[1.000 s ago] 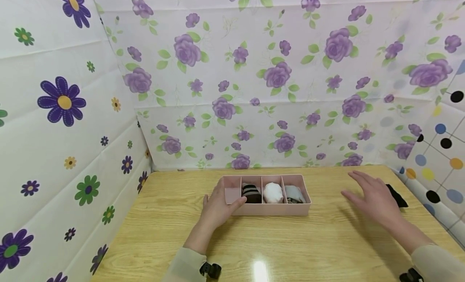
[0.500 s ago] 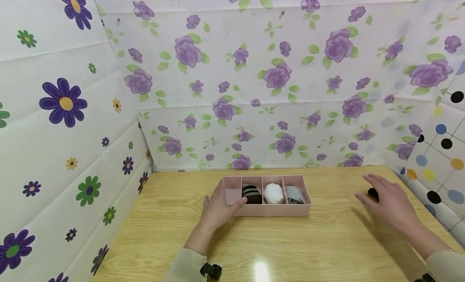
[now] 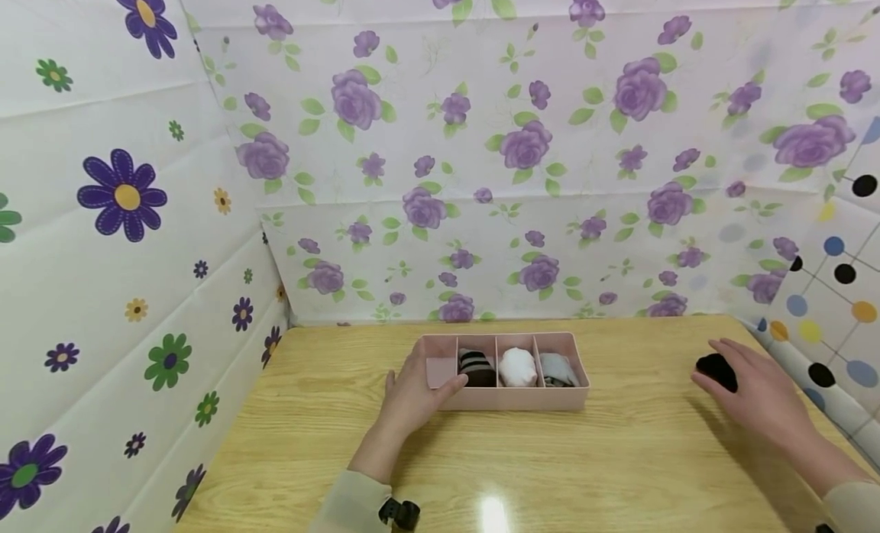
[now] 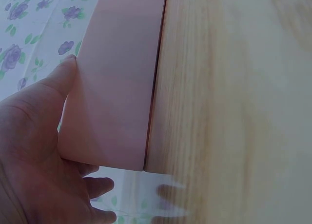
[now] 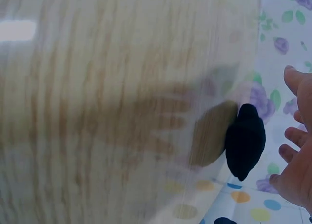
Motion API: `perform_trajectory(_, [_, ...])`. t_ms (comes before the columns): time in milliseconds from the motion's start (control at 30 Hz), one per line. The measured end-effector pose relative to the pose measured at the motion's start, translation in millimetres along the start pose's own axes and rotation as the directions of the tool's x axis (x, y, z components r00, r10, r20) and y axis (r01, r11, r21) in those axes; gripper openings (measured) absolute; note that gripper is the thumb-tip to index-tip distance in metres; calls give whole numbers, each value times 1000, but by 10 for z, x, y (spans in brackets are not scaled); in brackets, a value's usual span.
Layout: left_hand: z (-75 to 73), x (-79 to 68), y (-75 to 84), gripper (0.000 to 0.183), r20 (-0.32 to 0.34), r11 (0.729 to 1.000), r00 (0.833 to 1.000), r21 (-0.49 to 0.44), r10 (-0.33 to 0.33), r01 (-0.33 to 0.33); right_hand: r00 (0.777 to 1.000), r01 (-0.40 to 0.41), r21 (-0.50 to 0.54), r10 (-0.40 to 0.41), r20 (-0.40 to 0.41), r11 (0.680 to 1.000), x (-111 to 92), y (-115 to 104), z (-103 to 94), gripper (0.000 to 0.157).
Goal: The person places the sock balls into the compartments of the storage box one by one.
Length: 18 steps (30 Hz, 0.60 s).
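Observation:
My left hand (image 3: 411,395) grips the left end of a pink divided box (image 3: 516,399). In the left wrist view its thumb lies at the rim of the box's side wall (image 4: 114,87), with the other fingers around the end. Inside sit a grey-and-black striped rolled sock (image 3: 476,367), a white bundle (image 3: 517,366) and a grey folded cloth (image 3: 558,369); the leftmost compartment is partly covered by the hand. Far right, my right hand (image 3: 765,395) hovers around a balled-up black cloth (image 3: 718,371). The right wrist view shows its loosely bent fingers apart from the black cloth (image 5: 245,143).
The box and the black cloth stand on a glossy wooden table (image 3: 584,464). A rose-patterned sheet (image 3: 440,159) hangs behind it. A daisy-patterned sheet (image 3: 137,289) closes the left side, and a dotted sheet (image 3: 835,311) the right.
My right hand has moved right and a little down, from in front of the black cloth to around it, so more of the cloth shows between thumb and fingers. The left hand stays put.

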<state>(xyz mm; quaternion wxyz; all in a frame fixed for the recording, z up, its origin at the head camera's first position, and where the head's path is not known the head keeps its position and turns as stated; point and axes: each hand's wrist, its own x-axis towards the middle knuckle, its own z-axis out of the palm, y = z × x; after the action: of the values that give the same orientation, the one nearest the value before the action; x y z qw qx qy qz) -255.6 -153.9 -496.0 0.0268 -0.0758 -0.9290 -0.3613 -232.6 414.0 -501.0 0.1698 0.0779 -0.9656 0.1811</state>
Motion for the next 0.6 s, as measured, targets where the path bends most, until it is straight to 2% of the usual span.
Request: perform_trajectory(600, [-5,-2,10,122,5,1000,1000,21,-9,9,988,-87,-24,90,122,996,-53,233,40,91])
